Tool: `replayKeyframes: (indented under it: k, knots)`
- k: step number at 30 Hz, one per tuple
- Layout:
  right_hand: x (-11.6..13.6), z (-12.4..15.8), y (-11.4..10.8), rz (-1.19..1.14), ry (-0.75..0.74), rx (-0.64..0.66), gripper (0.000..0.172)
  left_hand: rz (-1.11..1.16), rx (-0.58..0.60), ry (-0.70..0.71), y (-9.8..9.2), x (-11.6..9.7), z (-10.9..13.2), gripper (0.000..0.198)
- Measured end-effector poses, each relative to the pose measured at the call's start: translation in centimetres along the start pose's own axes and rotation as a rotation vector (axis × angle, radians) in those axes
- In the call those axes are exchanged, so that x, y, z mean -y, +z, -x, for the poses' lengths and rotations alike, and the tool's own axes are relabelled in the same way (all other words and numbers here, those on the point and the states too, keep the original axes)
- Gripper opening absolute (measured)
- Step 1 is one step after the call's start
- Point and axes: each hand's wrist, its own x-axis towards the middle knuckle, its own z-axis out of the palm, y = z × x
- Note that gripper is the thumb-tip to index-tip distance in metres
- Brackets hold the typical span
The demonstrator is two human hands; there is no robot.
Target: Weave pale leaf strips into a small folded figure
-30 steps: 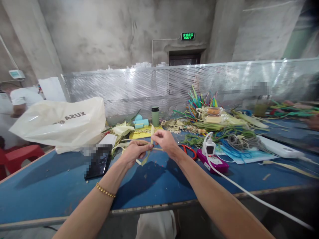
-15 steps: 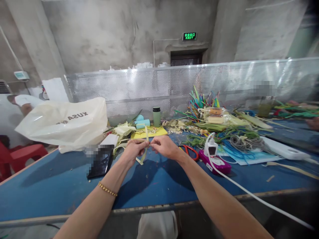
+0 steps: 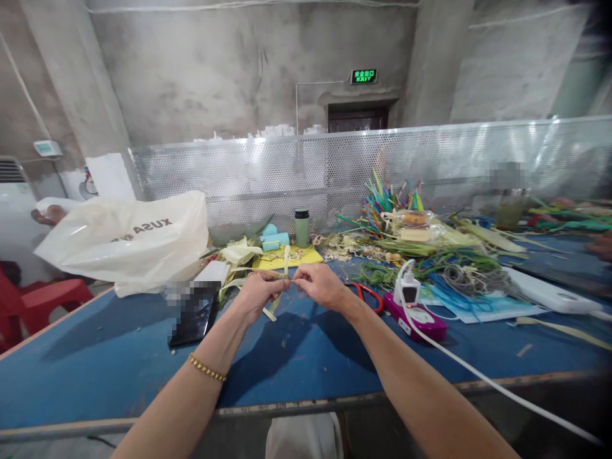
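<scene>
Both my hands meet above the blue table (image 3: 95,370), pinching a pale yellow leaf strip (image 3: 274,305) between them. My left hand (image 3: 258,294), with a gold bead bracelet on its wrist, grips the strip where its loose ends hang down. My right hand (image 3: 321,285) pinches the same strip close by, fingertips almost touching the left ones. One end of the strip sticks up between the hands.
A black phone (image 3: 192,319) lies left of my hands, a white plastic bag (image 3: 129,239) behind it. Red-handled scissors (image 3: 367,294), a magenta power strip (image 3: 421,319) with white cable and a heap of green and coloured strips (image 3: 421,248) lie to the right. A person sits far left.
My right hand has come down and in toward the left hand, so the fingertips now nearly meet on the strip. The upright end of the strip is shorter.
</scene>
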Motion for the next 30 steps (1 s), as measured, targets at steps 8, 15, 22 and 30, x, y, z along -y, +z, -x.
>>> replayKeyframes:
  k: [8,15,22,30]
  knots:
    - [-0.4,-0.2,-0.2,0.063,0.002,0.000,0.012,0.162,0.103,-0.024,-0.1,-0.8,0.4,0.032]
    - [1.4,0.4,-0.4,0.419,-0.039,-0.380,0.018,0.271,-0.023,-0.025,-0.3,-0.1,-0.1,0.031]
    - [1.8,0.4,1.9,0.177,0.087,-0.097,0.034,0.310,-0.054,0.007,0.0,-0.4,0.0,0.028]
    - [2.0,0.1,2.8,0.071,0.170,-0.140,0.020,0.273,-0.027,0.037,0.0,-0.3,0.0,0.027]
